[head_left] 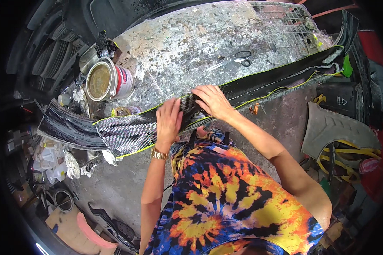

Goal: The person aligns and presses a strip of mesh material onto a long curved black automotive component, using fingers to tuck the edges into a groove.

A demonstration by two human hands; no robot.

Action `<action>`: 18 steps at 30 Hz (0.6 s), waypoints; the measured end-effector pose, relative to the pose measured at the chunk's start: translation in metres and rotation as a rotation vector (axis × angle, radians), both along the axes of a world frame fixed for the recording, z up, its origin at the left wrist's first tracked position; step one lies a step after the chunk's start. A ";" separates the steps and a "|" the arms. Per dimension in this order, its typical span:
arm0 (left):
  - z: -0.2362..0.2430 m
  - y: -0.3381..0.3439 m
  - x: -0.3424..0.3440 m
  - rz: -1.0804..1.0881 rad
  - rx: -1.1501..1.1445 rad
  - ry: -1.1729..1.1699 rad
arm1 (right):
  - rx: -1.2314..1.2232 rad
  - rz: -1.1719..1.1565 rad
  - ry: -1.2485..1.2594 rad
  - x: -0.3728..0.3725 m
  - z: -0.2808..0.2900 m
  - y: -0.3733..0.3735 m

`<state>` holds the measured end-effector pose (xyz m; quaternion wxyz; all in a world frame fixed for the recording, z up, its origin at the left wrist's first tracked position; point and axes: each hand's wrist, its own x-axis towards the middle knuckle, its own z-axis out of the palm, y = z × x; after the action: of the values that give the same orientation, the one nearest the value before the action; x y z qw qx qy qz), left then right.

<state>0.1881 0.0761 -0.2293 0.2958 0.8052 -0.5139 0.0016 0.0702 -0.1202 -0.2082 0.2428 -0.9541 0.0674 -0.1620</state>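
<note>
A long strip of black woven carbon-fibre cloth [272, 83] with bright yellow edging runs diagonally along the near side of the table, draped over a long curved black part [70, 128]. That part sticks out past the cloth at the left end and at the far right. My left hand [169, 121] rests on the cloth left of the middle, its fingers stretched and slightly blurred. Just to its right, my right hand [212, 101] lies flat on the strip with fingers extended. Neither hand grips anything. Creases show in the cloth near its right end.
Black-handled scissors [234, 60] lie on the stained worktable [170, 46] beyond the cloth. An open can [122, 83] stands at the table's left side. A grey fender-like panel [327, 129] and yellow straps [353, 151] are at right. Plastic containers [51, 159] clutter the lower left.
</note>
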 end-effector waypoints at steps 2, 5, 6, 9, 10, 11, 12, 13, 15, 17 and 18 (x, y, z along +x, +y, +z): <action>0.000 -0.018 0.015 0.000 0.051 -0.012 | -0.041 0.031 0.032 0.014 -0.007 -0.002; -0.003 -0.025 0.028 -0.042 0.174 -0.009 | -0.124 0.077 0.066 0.016 -0.020 -0.003; -0.006 -0.025 0.030 -0.084 0.243 0.008 | -0.169 0.092 0.068 0.016 -0.026 -0.002; -0.011 -0.021 0.028 -0.110 0.156 0.030 | -0.157 0.092 0.049 0.007 -0.034 -0.001; -0.012 -0.019 0.027 -0.127 0.140 0.051 | -0.164 0.101 0.054 0.004 -0.036 -0.001; -0.013 -0.017 0.027 -0.127 0.144 0.053 | -0.160 0.102 0.055 0.004 -0.036 -0.001; -0.014 -0.015 0.027 -0.131 0.151 0.057 | -0.160 0.101 0.053 0.003 -0.036 0.000; -0.015 -0.013 0.027 -0.136 0.159 0.062 | -0.160 0.100 0.052 0.003 -0.036 0.001; -0.013 -0.011 0.023 -0.100 0.133 0.039 | -0.140 0.099 0.056 0.004 -0.037 0.000; 0.002 -0.014 0.019 -0.047 0.052 0.001 | -0.100 0.061 -0.013 0.007 -0.030 -0.001; 0.003 -0.008 0.014 -0.043 0.058 0.010 | -0.032 0.044 -0.026 0.007 -0.019 -0.004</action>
<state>0.2024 0.0677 -0.2264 0.2750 0.8021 -0.5296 -0.0237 0.0774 -0.1239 -0.2268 0.2321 -0.9569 0.0406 -0.1698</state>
